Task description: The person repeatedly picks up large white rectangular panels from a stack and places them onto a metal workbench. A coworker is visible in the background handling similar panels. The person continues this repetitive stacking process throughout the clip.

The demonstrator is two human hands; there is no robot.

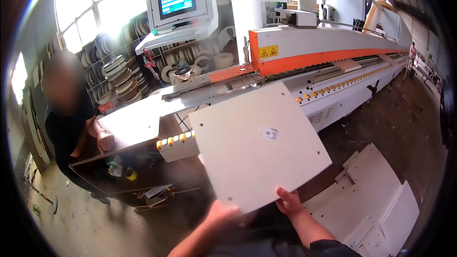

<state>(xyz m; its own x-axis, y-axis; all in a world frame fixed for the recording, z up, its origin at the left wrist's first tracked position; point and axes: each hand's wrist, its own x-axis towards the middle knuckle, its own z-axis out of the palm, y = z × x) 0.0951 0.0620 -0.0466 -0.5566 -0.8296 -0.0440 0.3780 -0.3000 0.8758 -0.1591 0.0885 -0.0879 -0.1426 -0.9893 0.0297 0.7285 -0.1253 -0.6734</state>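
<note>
A white rectangular board [252,147] with small drilled holes near its corners and a small label sticker [270,133] is held up tilted in front of me. My left hand [221,215] grips its near left corner, slightly blurred, with fingers partly behind the board. My right hand [288,201] holds the near edge further right, thumb on top and the other fingers underneath. Beyond the board runs a long white and orange machine [304,62] with a row of yellow rollers [328,90] along its side.
At left, a person in dark clothes [71,114] rests a hand by another white panel [133,119] on a brown bench. Stacked white boards [366,195] lie at lower right. A control screen [177,2] stands above, with rolls of edge banding [121,78] racked behind.
</note>
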